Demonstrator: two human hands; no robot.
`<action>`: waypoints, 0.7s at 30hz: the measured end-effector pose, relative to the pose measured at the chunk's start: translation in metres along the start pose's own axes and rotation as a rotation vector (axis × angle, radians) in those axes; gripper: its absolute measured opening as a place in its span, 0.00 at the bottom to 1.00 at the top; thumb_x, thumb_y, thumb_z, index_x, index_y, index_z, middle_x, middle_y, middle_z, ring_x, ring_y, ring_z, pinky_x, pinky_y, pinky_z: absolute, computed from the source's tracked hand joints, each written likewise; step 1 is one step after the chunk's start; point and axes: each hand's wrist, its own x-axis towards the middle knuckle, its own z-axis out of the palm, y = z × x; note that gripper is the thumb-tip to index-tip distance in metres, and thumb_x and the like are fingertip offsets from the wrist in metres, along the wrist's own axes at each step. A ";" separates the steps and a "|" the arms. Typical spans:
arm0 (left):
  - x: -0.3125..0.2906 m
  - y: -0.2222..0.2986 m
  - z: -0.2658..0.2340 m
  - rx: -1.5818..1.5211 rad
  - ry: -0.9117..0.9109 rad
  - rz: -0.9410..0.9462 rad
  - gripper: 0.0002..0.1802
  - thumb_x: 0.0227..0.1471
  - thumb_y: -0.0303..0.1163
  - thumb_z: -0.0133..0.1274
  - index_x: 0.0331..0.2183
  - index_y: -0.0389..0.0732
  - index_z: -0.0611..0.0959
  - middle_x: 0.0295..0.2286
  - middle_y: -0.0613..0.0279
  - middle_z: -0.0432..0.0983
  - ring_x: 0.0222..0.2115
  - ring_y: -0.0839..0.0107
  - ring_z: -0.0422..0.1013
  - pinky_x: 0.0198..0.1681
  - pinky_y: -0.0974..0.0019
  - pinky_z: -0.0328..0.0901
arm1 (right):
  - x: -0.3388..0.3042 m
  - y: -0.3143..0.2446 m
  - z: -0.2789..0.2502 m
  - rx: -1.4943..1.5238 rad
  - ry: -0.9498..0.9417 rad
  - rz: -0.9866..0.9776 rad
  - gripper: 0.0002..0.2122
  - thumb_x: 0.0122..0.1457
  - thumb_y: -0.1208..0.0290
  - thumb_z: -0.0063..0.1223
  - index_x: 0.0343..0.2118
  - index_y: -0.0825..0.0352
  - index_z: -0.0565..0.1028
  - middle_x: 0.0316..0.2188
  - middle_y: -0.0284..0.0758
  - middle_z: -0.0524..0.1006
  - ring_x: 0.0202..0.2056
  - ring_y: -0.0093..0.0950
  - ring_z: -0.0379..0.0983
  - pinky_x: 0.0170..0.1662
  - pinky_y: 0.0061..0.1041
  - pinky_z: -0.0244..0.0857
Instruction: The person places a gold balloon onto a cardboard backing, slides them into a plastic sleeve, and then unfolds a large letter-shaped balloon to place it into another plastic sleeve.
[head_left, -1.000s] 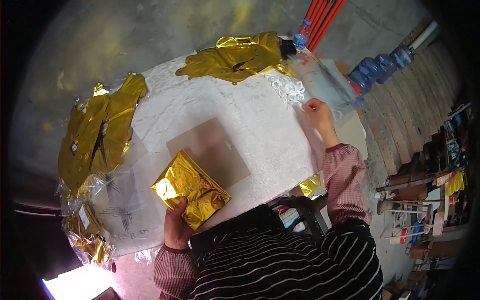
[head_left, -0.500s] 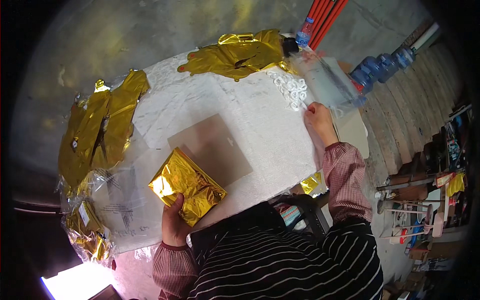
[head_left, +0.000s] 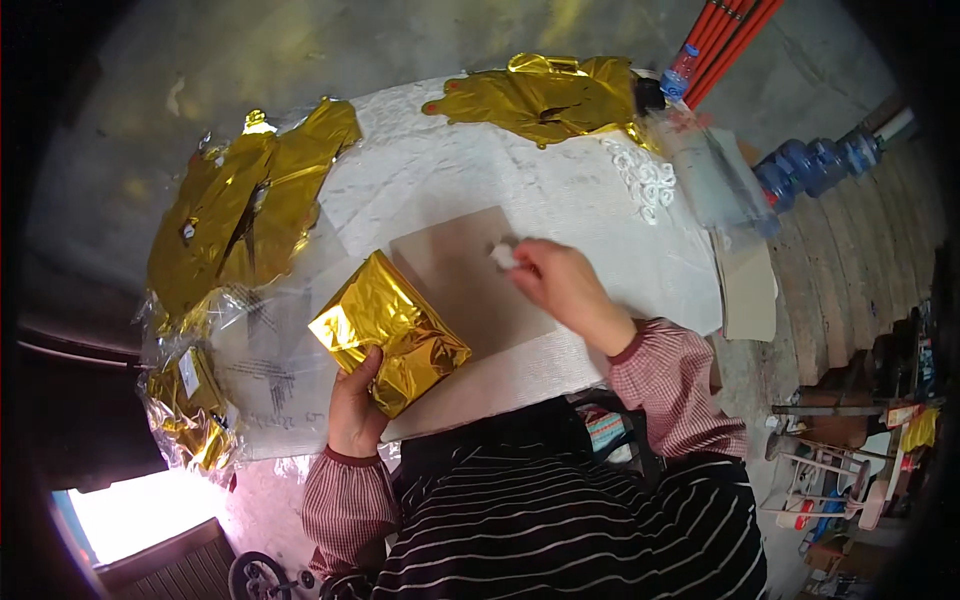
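Your left hand [head_left: 357,405] grips a gold foil packet [head_left: 395,340] at lower centre of the frame; your right hand [head_left: 565,285] pinches a small white piece [head_left: 503,256], blurred, over the brown card [head_left: 470,300] mid-frame. The white-covered worktop [head_left: 560,185] carries flat gold foil shapes [head_left: 540,98] at upper left and top centre, and white coils [head_left: 645,180] at upper right. Beyond, grey floor [head_left: 400,45], red poles [head_left: 735,45] and blue water jugs [head_left: 815,165] fill the upper edge and right.

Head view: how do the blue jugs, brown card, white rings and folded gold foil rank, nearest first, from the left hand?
1. Folded gold foil: in the left hand.
2. Brown card: right of the foil.
3. White rings: table's upper right.
4. Blue jugs: off the table, far right.
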 end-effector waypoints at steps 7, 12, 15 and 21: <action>0.009 0.011 0.002 0.055 -0.016 0.010 0.19 0.51 0.23 0.47 0.47 0.34 0.68 0.43 0.53 0.69 0.42 0.61 0.69 0.47 0.58 0.65 | -0.040 0.004 0.009 -0.021 0.021 -0.109 0.15 0.49 0.71 0.54 0.39 0.71 0.72 0.41 0.44 0.72 0.41 0.41 0.69 0.42 0.30 0.65; 0.038 0.001 0.034 0.156 -0.075 -0.143 0.18 0.52 0.24 0.45 0.46 0.32 0.68 0.41 0.53 0.71 0.40 0.62 0.70 0.44 0.60 0.67 | -0.068 -0.008 0.013 -0.268 -0.121 -0.142 0.24 0.52 0.65 0.51 0.51 0.71 0.63 0.53 0.45 0.61 0.55 0.39 0.56 0.55 0.36 0.52; 0.049 -0.004 0.057 0.198 -0.153 -0.166 0.18 0.53 0.25 0.46 0.46 0.31 0.68 0.40 0.53 0.71 0.38 0.62 0.71 0.43 0.61 0.68 | -0.062 -0.004 0.012 -0.139 -0.055 -0.095 0.20 0.52 0.68 0.51 0.48 0.71 0.67 0.52 0.45 0.62 0.54 0.40 0.57 0.55 0.37 0.53; 0.053 -0.005 0.039 0.215 -0.018 -0.090 0.18 0.53 0.25 0.45 0.47 0.32 0.68 0.42 0.52 0.70 0.41 0.60 0.70 0.45 0.59 0.67 | -0.037 0.006 0.019 -0.243 0.059 -0.219 0.12 0.50 0.74 0.50 0.38 0.72 0.72 0.49 0.45 0.64 0.54 0.42 0.56 0.54 0.35 0.55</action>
